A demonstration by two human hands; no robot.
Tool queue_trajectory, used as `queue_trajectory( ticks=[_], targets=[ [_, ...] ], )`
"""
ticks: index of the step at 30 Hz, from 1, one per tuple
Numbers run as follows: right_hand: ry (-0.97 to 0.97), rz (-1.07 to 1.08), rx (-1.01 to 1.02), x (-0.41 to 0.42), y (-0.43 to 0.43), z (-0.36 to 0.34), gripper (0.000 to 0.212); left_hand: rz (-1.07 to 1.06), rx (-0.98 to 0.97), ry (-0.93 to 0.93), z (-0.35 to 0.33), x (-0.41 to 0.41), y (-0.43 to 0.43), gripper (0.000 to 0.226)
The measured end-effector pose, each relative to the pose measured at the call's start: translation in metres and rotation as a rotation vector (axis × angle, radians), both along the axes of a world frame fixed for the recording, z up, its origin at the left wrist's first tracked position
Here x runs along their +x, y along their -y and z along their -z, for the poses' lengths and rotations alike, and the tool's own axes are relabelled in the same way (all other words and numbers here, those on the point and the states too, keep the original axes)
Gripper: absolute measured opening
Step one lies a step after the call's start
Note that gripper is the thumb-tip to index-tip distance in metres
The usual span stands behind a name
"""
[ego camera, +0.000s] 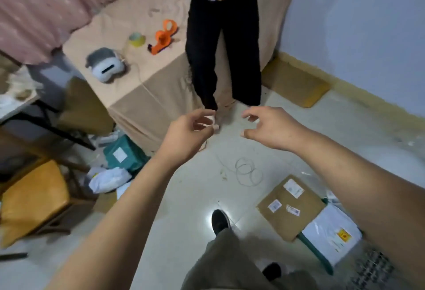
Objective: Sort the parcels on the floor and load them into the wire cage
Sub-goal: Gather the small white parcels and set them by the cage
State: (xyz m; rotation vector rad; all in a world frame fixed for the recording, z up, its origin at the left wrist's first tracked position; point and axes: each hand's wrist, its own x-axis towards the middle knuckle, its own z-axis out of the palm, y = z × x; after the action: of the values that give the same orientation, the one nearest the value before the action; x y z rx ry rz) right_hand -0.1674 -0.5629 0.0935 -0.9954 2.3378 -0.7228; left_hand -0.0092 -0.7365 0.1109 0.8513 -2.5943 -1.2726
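Both my hands are held out in front of me above the floor, holding nothing. My left hand has its fingers loosely curled and apart. My right hand is open too, thumb and fingers spread. On the floor at the lower right lie a flat brown cardboard parcel with three labels and a white plastic mailer over a green one. At the left lie a green parcel with a white label and a crumpled white mailer. A dark wire grid shows at the bottom right corner.
Another person in black trousers stands ahead holding a tape dispenser. A cloth-covered table carries a label printer, a tape roll and an orange dispenser. A yellow wooden chair stands left. A cable coil lies on the floor.
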Motion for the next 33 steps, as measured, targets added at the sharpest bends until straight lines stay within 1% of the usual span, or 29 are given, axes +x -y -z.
queue_trajectory(
  ticks=[2, 6, 9, 13, 17, 21, 24, 28, 33],
  targets=[
    [-0.035, -0.092, 0.007, 0.028, 0.033, -0.012, 0.049, -0.093, -0.016, 0.015, -0.008, 0.045, 0.019, 0.034],
    [-0.028, -0.267, 0.014, 0.095, 0.102, -0.016, 0.040, -0.294, 0.019, 0.031, -0.007, 0.141, 0.059, 0.033],
    [-0.027, -0.419, 0.051, 0.151, 0.156, -0.009, 0.047, -0.447, 0.048, 0.036, 0.001, 0.214, 0.083, 0.030],
    [-0.035, -0.561, 0.125, 0.218, 0.225, 0.005, 0.051, -0.647, 0.092, 0.049, 0.019, 0.294, 0.115, 0.023],
    [-0.034, -0.668, 0.188, 0.273, 0.286, 0.021, 0.051, -0.759, 0.145, 0.072, 0.036, 0.355, 0.155, 0.025],
    [-0.037, -0.743, 0.284, 0.311, 0.338, 0.040, 0.051, -0.828, 0.162, 0.085, 0.051, 0.398, 0.192, 0.026],
    [-0.034, -0.787, 0.307, 0.331, 0.370, 0.056, 0.051, -0.867, 0.153, 0.111, 0.060, 0.419, 0.218, 0.027],
    [-0.026, -0.811, 0.301, 0.341, 0.416, 0.081, 0.066, -0.897, 0.170, 0.161, 0.076, 0.430, 0.260, 0.028],
    [-0.003, -0.793, 0.318, 0.334, 0.484, 0.116, 0.074, -0.879, 0.204, 0.247, 0.103, 0.424, 0.329, 0.028]
  ],
)
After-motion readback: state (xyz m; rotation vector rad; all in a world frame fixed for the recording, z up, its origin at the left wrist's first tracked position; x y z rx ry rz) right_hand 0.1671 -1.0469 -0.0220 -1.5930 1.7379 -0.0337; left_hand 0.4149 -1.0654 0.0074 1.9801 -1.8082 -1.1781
